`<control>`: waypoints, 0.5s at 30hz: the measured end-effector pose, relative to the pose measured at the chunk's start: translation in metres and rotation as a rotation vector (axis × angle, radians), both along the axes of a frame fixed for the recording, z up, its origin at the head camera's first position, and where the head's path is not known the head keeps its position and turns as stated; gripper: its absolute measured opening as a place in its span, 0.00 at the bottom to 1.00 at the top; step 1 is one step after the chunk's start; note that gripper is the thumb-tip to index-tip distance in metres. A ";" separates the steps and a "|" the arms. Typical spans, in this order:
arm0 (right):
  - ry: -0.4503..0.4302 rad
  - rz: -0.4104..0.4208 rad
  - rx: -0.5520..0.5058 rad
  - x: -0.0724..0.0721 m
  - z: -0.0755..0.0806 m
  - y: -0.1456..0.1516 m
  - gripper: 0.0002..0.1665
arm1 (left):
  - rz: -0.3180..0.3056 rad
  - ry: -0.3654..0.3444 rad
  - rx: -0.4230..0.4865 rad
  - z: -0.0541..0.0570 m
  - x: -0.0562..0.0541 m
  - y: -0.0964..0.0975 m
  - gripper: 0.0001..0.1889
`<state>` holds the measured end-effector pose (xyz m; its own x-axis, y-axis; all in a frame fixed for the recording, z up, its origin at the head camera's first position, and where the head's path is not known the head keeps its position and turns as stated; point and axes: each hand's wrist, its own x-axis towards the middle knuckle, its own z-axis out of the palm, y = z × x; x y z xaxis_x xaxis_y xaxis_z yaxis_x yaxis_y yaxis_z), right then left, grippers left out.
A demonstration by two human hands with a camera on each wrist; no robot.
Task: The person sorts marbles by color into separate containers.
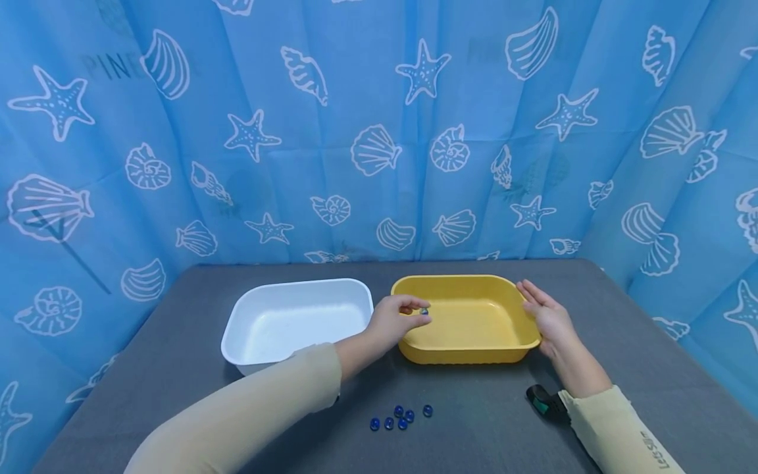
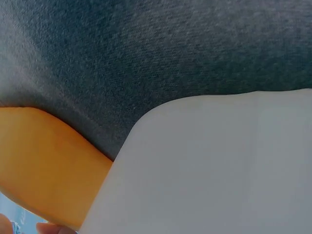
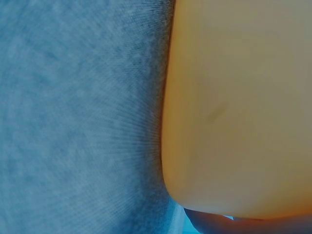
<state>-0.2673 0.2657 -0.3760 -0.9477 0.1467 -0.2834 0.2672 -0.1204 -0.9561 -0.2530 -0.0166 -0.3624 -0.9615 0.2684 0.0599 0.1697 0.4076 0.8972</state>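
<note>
Between thumb and fingertips, my left hand [image 1: 392, 322] pinches a small shiny glass marble [image 1: 424, 311] over the left part of a yellow basin [image 1: 464, 356]. At that basin's right end, my right hand [image 1: 555, 326] lies against the outside of the wall with its fingers stretched along it near the rim. The right wrist view is largely filled by the yellow wall [image 3: 239, 112], with part of a finger [image 3: 209, 222] below it. Several dark blue marbles [image 1: 403, 424] lie loose on the table in front of the yellow basin.
A white basin [image 1: 304, 284] stands left of the yellow one, partly behind my left forearm. Both rest on a dark grey cloth-covered table [image 1: 474, 428]. A black strap-like object [image 1: 546, 403] is by my right sleeve. Behind the table hangs a blue curtain [image 1: 331, 151] with shell and starfish prints.
</note>
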 end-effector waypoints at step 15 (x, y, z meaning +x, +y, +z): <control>-0.001 -0.001 0.004 -0.001 -0.001 0.000 0.32 | 0.051 -0.064 0.032 0.002 -0.002 -0.003 0.13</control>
